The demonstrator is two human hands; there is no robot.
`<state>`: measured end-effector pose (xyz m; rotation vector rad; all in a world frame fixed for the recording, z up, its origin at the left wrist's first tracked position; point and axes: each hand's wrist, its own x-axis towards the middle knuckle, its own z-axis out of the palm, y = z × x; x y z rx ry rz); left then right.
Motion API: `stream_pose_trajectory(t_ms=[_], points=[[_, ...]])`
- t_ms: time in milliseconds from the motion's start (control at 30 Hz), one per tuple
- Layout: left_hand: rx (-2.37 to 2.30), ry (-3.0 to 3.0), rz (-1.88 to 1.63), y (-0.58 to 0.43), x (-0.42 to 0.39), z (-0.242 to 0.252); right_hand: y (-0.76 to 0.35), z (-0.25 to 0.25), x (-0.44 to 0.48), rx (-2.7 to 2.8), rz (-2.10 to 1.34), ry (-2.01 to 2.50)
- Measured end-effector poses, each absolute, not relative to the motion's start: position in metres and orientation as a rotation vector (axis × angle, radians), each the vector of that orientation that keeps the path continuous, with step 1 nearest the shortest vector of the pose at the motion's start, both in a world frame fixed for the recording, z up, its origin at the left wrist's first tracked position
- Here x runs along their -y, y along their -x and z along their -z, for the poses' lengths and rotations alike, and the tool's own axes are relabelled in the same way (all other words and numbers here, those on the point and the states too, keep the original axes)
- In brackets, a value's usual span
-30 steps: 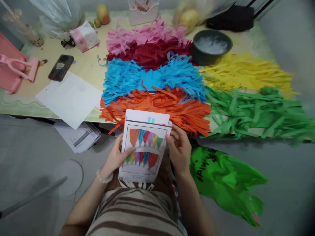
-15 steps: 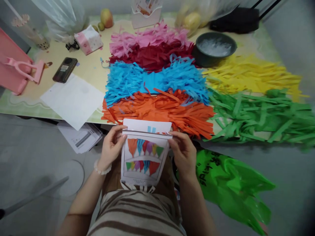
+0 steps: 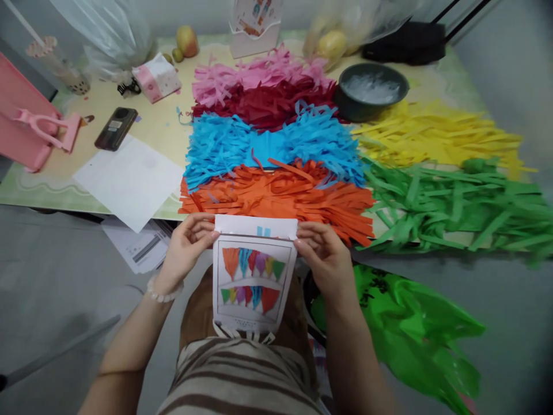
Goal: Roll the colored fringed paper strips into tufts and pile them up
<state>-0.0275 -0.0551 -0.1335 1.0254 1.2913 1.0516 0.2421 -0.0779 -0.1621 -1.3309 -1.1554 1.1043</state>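
A white printed paper sheet [image 3: 248,279] with pictures of coloured bunting is held over my lap, a plain white strip standing along its top edge. My left hand [image 3: 190,245] pinches its upper left corner between thumb and fingers. At the upper right corner my right hand [image 3: 322,253] grips it the same way. Just beyond the sheet, on the table, lies an orange fringed paper strip [image 3: 272,199]. Behind that come blue fringed paper [image 3: 268,147], dark red fringed paper [image 3: 263,104] and pink fringed paper [image 3: 259,72].
Yellow fringed paper [image 3: 440,138] and green fringed paper [image 3: 458,202] spread over the table's right side. A dark bowl [image 3: 371,106] stands behind them. On the left are a phone [image 3: 116,128], a blank white sheet [image 3: 129,178] and a pink stand [image 3: 47,129]. A green plastic bag [image 3: 415,328] hangs at right.
Both hands still hold the printed sheet by its top corners. The white strip along its top now shows taller and flatter, and my left forearm has shifted slightly outward to the left.
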Motion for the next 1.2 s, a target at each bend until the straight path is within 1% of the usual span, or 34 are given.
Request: stream_pose_trajectory(t_ms=[133, 300, 433, 533, 700, 800, 900, 1033, 1200], points=[[-1.23, -0.973, -0.879, 0.035, 0.047, 0.128, -0.249, 0.158, 0.071, 1.255, -1.237, 1.267], [-1.207, -0.958, -0.69, 0.043, 0.036, 0.121, -0.254, 0.159, 0.065, 1.311, -1.278, 1.216], [-1.179, -0.982, -0.632, 0.044, 0.03, 0.117, -0.257, 0.161, 0.063, 1.39, -1.268, 1.2], [-1.209, -1.099, -0.603, 0.042, 0.029, 0.115, -0.26, 0.158, 0.06, 1.549, -1.182, 1.202], [-1.154, -1.524, -0.744, 0.041, 0.033, 0.121, -0.264, 0.154, 0.058, 1.727, -1.044, 1.116], [-1.101, -1.645, -0.766, 0.043, 0.037, 0.124, -0.265, 0.154, 0.058, 1.723, -1.126, 1.076], [-1.113, -1.657, -0.698, 0.041, 0.038, 0.12, -0.262, 0.15, 0.059, 1.662, -1.22, 1.171], [-1.196, -1.657, -0.644, 0.035, 0.032, 0.111, -0.255, 0.139, 0.057, 1.705, -1.19, 1.372], [-1.149, -1.762, -0.531, 0.033, 0.024, 0.108, -0.254, 0.132, 0.053, 1.796, -1.128, 1.305]])
